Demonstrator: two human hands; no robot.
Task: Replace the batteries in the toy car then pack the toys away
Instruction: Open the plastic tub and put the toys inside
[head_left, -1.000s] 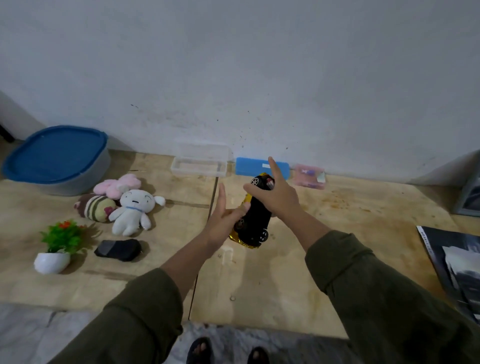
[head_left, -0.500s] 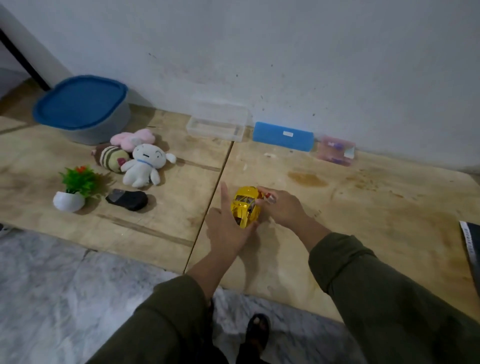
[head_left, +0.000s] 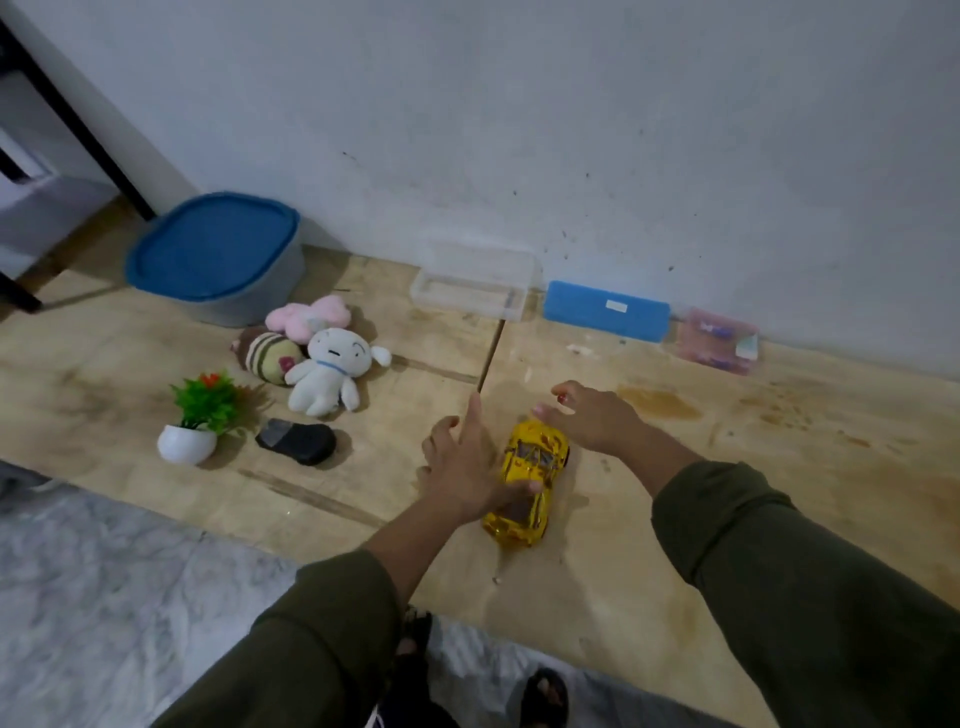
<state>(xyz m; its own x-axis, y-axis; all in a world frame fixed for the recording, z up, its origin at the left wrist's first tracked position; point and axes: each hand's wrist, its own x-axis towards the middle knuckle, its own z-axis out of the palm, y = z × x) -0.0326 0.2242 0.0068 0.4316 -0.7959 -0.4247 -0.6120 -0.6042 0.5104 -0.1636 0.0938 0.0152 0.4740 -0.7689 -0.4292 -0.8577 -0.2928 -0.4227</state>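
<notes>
while any label stays unreadable, the left hand (head_left: 465, 470) perhaps touches the yellow toy car (head_left: 527, 480).

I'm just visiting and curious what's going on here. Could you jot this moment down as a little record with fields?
setting: wooden platform against a white wall
toy car: yellow, upright on its wheels on the platform
left hand: rests on the car's side, thumb over its roof, fingers straight
right hand: open, hovering beyond the car's far end, holding nothing
soft toys: three, huddled to the left
blue-lidded tub: lid on, by the wall
black remote: beside a small potted plant
</notes>
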